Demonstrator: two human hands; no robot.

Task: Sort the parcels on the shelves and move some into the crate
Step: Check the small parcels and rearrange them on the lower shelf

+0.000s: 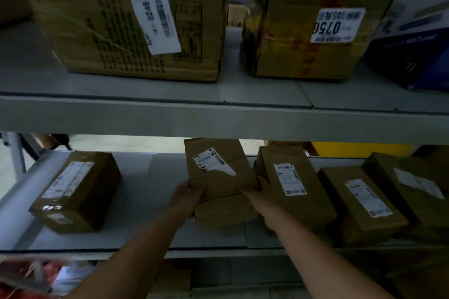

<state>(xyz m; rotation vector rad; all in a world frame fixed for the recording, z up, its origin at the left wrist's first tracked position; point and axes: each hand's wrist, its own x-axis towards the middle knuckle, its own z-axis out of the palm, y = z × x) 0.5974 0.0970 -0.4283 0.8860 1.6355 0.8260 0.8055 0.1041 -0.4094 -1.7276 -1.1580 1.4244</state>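
A flat brown parcel (218, 167) with a white label is tilted up above a second brown parcel (226, 213) on the lower shelf (150, 192). My left hand (187, 199) grips the tilted parcel's lower left corner. My right hand (262, 199) grips its lower right corner. More brown labelled parcels lie on this shelf: one at the left (77, 192), one just right of my hands (291, 184), and two further right (362, 201) (418, 184). No crate is in view.
The upper shelf (218, 116) carries a large cardboard box (131, 17), a taped box labelled 075 (313, 29) and a blue-and-white box (418, 31). Red packaging (26, 277) shows below at the left. Bare shelf lies between the left parcel and my hands.
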